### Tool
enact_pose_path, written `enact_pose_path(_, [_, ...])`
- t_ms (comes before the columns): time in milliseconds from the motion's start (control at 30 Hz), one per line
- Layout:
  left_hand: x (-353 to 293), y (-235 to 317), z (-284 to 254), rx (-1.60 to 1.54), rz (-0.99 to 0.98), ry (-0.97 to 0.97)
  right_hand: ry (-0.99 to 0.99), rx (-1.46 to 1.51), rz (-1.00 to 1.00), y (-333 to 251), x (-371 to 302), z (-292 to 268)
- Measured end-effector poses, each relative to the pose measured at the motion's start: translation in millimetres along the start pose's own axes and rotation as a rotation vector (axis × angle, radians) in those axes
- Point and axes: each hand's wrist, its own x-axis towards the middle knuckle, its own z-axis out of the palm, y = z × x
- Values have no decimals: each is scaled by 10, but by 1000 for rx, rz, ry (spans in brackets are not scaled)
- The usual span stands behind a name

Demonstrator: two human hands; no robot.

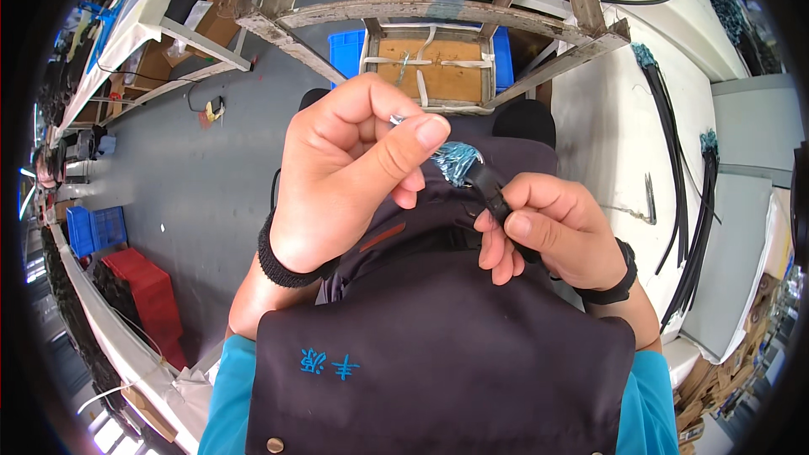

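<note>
A bunch of shiny teal strands (456, 162) hangs between my hands over my lap. My left hand (345, 160) pinches its upper left end between thumb and fingers; a small silvery tip (396, 120) shows above the thumb, its kind unclear. At the bunch's lower right, a curved black strap (487, 188) meets it, with a thin shiny edge like a ring at the join. My right hand (556, 227) is closed on that strap, thumb against fingers. The rest of the strap is hidden by the fingers.
On the white table (590, 118) at right lie black straps (666, 126) with teal ends, and a slim metal tool (650, 199). A worn frame (438, 8) stands ahead, with a cardboard-topped stool (430, 55) and blue bins (346, 52). Red (145, 291) and blue crates (94, 230) stand left.
</note>
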Motion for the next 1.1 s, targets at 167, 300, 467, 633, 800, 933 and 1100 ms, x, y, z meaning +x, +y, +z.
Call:
enact_pose_path(167, [24,18,-71,-74,-33,-11,-55,18,42,-11,6,-51])
enact_pose_path(300, [55,7,-44,-66,-61,-18,189,67,-182,39,113,89])
enact_pose_path(467, [29,10,55,-86,-126,-64,338,-642,-598,120,184,115])
enact_pose_path(633, [8,-68,42,-464,-378,-110,415,-454,-533,191,158,131])
enact_pose_path(800, [109,-185,123,-497,-491,-155,501,-761,-534,122,37,27])
enact_pose_path(933, [184,-168,240,-263,-411,-265,544,-341,-415,104,-163,-38])
enact_pose_path(1100, [292,-310,116,-175,-355,-217,659,-430,-291,-330,-821,-309])
